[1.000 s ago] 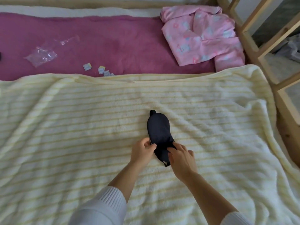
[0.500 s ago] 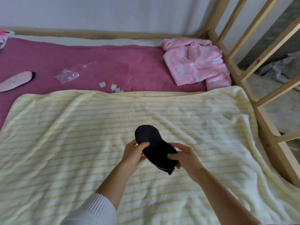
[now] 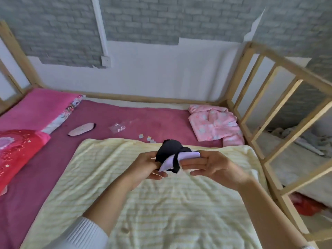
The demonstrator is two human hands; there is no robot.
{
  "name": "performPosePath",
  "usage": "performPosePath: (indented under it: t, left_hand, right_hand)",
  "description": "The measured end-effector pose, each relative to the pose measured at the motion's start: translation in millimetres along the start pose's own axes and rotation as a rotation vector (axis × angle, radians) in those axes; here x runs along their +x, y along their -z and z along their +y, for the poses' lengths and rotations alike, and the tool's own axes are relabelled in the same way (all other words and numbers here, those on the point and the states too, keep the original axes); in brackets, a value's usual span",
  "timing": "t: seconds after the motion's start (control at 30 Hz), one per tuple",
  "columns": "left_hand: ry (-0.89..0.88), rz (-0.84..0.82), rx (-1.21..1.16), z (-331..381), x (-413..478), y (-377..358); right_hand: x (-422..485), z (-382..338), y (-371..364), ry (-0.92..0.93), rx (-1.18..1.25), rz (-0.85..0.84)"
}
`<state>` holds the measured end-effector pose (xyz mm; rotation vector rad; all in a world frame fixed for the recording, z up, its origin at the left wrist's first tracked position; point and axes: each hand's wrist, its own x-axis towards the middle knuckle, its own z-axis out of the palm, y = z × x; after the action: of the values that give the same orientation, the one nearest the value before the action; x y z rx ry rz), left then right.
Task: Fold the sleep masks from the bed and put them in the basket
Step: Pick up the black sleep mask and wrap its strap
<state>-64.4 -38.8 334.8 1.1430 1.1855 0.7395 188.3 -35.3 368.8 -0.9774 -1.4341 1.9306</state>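
I hold a dark navy sleep mask (image 3: 168, 150) in the air above the striped yellow blanket (image 3: 161, 203), bent so its pale lilac inner side and black strap show. My left hand (image 3: 145, 168) grips its left end and my right hand (image 3: 210, 165) grips its right end. A second, pale pink sleep mask (image 3: 81, 129) lies flat on the maroon sheet at the left. No basket is in view.
A pink pyjama top (image 3: 215, 125) lies at the far right of the bed. A clear plastic bag (image 3: 117, 127) and small paper bits (image 3: 148, 138) lie on the sheet. Pink and red pillows (image 3: 19, 150) sit at left. A wooden bed rail (image 3: 280, 112) stands at right.
Both hands lifted the dark mask off the blanket and bent it, exposing its lilac inner side. The camera tilted up, bringing the wall, pillows and pink mask into view.
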Motion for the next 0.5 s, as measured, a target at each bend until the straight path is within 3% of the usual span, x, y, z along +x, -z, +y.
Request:
performPosePath:
  t: [0.17, 0.27, 0.5]
  left_hand:
    - [-0.082, -0.025, -0.048, 34, -26, 23]
    - [-0.081, -0.084, -0.153, 43, -38, 39]
    - [-0.176, 0.026, 0.047, 39, -56, 58]
  right_hand:
    - [15, -27, -41, 0.135, -0.389, 0.351]
    - [29, -31, -58, 0.134, -0.432, 0.413]
    - [56, -22, -95, 0.175, -0.426, 0.481]
